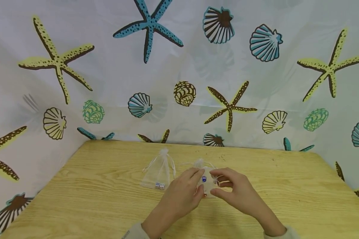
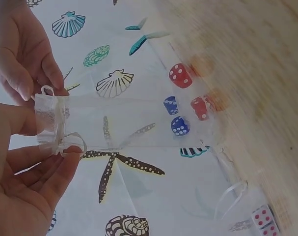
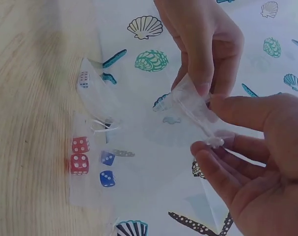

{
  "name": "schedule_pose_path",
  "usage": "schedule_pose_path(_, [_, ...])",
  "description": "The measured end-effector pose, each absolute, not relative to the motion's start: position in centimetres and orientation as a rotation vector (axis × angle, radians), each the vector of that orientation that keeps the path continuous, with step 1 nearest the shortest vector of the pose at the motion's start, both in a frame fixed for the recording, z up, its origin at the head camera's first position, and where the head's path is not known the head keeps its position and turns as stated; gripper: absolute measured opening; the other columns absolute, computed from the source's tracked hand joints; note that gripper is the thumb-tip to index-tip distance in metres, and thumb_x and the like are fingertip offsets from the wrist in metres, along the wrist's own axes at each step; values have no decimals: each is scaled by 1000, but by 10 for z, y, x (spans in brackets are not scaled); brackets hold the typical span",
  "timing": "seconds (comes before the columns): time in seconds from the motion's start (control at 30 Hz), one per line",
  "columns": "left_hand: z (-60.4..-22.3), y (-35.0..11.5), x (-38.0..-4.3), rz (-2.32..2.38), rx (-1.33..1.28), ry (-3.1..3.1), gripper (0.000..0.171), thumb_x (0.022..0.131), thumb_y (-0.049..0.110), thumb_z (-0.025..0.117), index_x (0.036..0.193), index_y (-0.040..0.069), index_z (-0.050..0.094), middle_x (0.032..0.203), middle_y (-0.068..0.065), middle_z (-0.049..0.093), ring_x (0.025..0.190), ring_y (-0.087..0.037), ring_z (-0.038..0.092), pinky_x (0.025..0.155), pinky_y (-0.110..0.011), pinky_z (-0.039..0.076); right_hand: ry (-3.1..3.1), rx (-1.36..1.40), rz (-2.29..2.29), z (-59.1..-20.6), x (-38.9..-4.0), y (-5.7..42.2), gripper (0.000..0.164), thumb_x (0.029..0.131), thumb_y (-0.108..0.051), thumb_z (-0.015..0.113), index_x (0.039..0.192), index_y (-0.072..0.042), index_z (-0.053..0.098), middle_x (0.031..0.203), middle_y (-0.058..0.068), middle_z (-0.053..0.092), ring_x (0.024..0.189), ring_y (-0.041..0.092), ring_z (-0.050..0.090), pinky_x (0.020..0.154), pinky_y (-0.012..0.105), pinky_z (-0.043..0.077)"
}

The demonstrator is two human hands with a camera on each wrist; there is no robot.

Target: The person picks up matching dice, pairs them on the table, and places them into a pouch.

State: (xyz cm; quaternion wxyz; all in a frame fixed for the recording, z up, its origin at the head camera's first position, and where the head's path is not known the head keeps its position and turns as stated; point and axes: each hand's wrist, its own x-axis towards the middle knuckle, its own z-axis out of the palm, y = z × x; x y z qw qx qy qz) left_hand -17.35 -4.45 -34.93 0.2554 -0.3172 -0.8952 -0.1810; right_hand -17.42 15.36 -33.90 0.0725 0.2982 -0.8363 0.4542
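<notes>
A sheer white drawstring bag (image 2: 124, 118) hangs between my hands, its cord-lined mouth at the top. My left hand (image 2: 28, 167) pinches one side of that mouth, close to a cord loop. At the other side my right hand (image 3: 259, 147) holds the bag's top edge between thumb and fingers, a white cord (image 3: 244, 158) running over the fingers. Red dice (image 3: 80, 163) and blue dice (image 3: 107, 178) show through sheer fabric below, the red ones lowest, close over the wooden table. From the head camera, the hands partly hide the bag.
Another sheer drawstring bag (image 1: 155, 172) lies on the wooden table (image 1: 101, 186), left of my hands, with white dice (image 1: 160, 186) at its near end. Behind the held bag shows a gathered white top (image 1: 199, 162) with cords. A cloth (image 1: 173, 122) printed with shells and starfish rises at the table's back edge.
</notes>
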Motion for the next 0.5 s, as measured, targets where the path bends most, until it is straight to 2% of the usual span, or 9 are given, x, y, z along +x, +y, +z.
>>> schedule_pose_path(0.13, [-349,-46,-174,-539,-878,-2418,38,86,10,63,122,-1,62,114,-10,65,97,-19,65,72,-26,56,-2458,916,1526,-343,-179,156,32,90,-3,61,122,3,58,117,19,62,101,22,64,82,23,55])
schedule_pose_path(0.3, [-347,-47,-174,-588,-885,-2429,38,86,11,62,123,-1,62,115,-10,65,101,-21,65,77,-29,56,-2320,775,1667,-348,-183,152,26,89,0,62,114,6,61,102,21,65,88,5,63,75,22,56])
schedule_pose_path(0.47, [-346,-49,-174,-691,-921,-2495,43,87,8,55,130,0,57,123,-11,61,110,-23,61,85,-34,54,-2237,611,1753,-351,-184,149,33,85,4,65,118,5,58,94,24,65,78,4,64,71,23,56])
schedule_pose_path(0.5, [-346,-49,-175,-713,-934,-2498,45,87,6,54,131,0,55,123,-11,61,107,-22,62,83,-33,54,-2229,576,1766,-351,-184,149,35,85,5,65,119,4,57,93,25,65,77,4,65,70,23,56])
